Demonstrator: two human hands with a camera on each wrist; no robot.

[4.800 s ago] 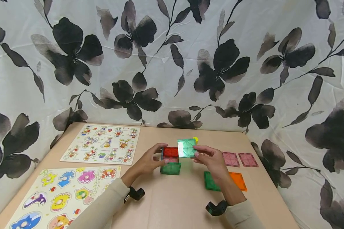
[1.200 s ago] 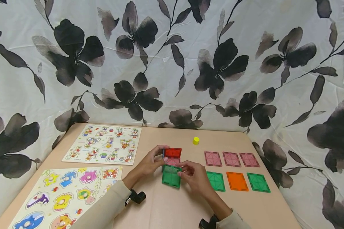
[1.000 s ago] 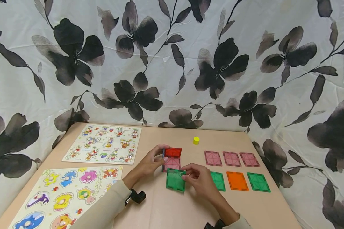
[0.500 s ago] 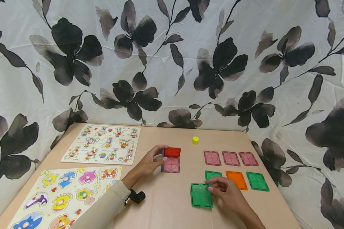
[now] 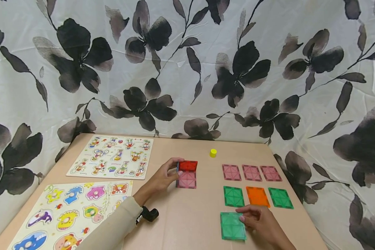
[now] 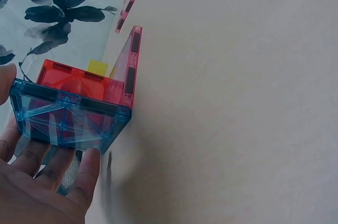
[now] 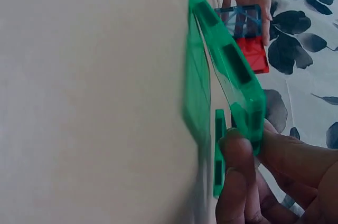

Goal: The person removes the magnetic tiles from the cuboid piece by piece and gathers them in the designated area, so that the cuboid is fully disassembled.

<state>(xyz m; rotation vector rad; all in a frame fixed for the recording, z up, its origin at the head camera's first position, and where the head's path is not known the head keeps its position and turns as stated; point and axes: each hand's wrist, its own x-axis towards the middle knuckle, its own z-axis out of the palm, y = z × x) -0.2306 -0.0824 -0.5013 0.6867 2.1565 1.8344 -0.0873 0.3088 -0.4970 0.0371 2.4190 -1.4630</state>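
My left hand [image 5: 158, 180] holds a small build of magnetic tiles in the middle of the table. In the left wrist view its thumb and fingers are around the blue tile [image 6: 79, 110]. Behind that stands a red tile [image 5: 188, 166], and a pink tile [image 5: 186, 181] joins them as another side. Near the front right, my right hand [image 5: 262, 224] pinches a green tile [image 5: 232, 226] by its right edge. The right wrist view shows this green tile [image 7: 232, 57] tilted, close over the table.
Three pink tiles [image 5: 251, 173] lie in a row at the right. Below them are a green tile [image 5: 234, 196], an orange tile [image 5: 258, 197] and another green tile [image 5: 280, 198]. A yellow cylinder [image 5: 213, 153] stands at the back; two picture boards [image 5: 110, 156] lie left.
My right hand first set one green tile at the row's right end. It then pulled another green tile off the build's front and carried it right and nearer. The left hand stays put.
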